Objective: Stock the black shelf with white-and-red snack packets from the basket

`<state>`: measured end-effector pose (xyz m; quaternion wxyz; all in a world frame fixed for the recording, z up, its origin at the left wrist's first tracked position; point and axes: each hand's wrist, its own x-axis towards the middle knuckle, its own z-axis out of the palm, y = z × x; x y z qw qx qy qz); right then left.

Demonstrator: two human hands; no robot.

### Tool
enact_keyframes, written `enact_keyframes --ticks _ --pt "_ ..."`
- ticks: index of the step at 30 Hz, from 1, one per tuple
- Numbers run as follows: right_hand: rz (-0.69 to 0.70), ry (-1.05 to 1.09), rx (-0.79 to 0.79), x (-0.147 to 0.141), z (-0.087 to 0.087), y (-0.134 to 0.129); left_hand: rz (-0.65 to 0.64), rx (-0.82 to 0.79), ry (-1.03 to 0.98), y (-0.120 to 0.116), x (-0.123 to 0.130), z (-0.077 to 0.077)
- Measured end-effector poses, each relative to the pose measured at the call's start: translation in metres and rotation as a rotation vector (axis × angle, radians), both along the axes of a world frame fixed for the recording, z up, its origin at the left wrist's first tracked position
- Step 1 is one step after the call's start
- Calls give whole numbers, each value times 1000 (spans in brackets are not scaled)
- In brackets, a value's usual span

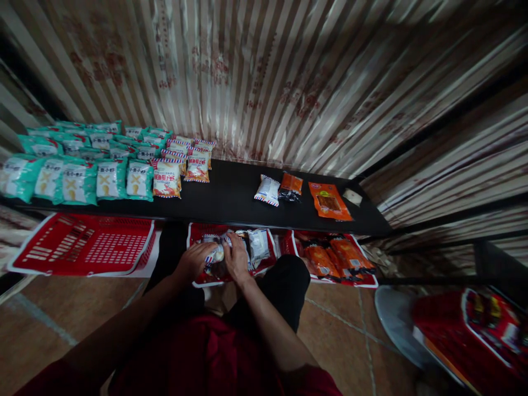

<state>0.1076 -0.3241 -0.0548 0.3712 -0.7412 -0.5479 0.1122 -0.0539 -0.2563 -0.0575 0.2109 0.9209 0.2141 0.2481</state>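
Note:
Both my hands are down in the middle red basket (271,247) between my knees, among small snack bags. My left hand (197,260) is closed on the left side of a white snack bag (218,254) with red and blue trim. From the right, my right hand (236,258) grips the same bag, its fingers partly hidden among the packs. Beside it in the basket lies a silvery-white snack bag (258,243). Above, on the black shelf (231,192), sit a white snack bag (268,190) and an orange-and-black pack (291,186).
Several teal snack bags (78,181) and cream-and-red bags (167,179) stand in rows at the shelf's left. An orange packet (329,201) lies rightward. A red basket (99,245) is at left; another at right holds orange packs (322,259). A grey stool (396,324) stands lower right.

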Motion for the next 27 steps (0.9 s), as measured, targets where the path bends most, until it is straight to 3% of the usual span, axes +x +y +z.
enact_keyframes --ticks 5,11,16,22,27 --pt "239 -48 -89 3 12 -2 -13 -71 0 5 2 6" --pt "393 -145 -148 4 16 -4 64 -321 78 14 4 23" --pt "278 -102 -139 -1 10 -4 128 -465 162 25 7 39" --pt "159 -34 -154 -3 7 -5 83 -589 133 36 9 56" --pt "20 37 -184 -3 11 -4 112 -721 -2 41 9 56"
